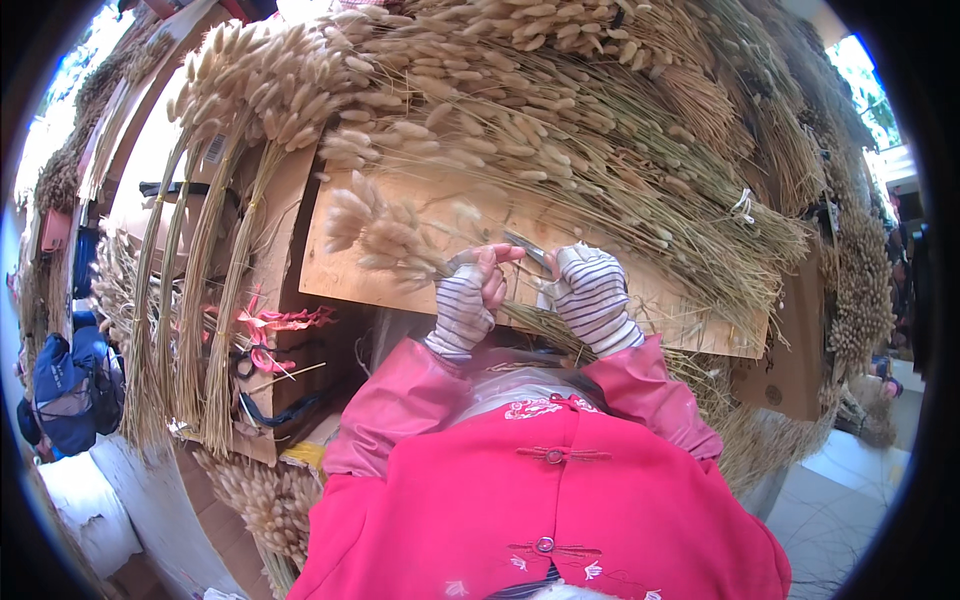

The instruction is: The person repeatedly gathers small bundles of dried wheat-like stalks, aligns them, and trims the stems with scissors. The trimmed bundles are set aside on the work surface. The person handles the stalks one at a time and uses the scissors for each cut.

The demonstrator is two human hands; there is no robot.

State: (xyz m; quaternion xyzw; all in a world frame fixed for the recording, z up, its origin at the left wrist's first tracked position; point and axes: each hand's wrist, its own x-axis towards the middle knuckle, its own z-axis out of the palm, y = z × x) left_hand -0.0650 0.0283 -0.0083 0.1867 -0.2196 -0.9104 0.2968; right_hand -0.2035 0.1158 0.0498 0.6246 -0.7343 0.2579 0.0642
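My left hand (466,296), in a striped fingerless glove, is closed around a small bunch of dried bunny-tail grass (382,232). Its fluffy heads point left, and the bunch's stems (544,322) slant down to the right, passing below my right hand. In a matching glove, my right hand (595,294) grips a metal cutting tool, probably scissors (527,246), whose blade points up and left towards my left fingertips. The tool's handles are mostly hidden by the fingers. Both hands are over the front of a wooden board (360,277).
A large heap of bunny-tail grass (540,135) covers the board's far side, stems to the right. Several tied bundles (244,225) lie on a cardboard box (289,217) at left, with pink ties (266,330) beside them. Another cardboard box (787,360) stands at right.
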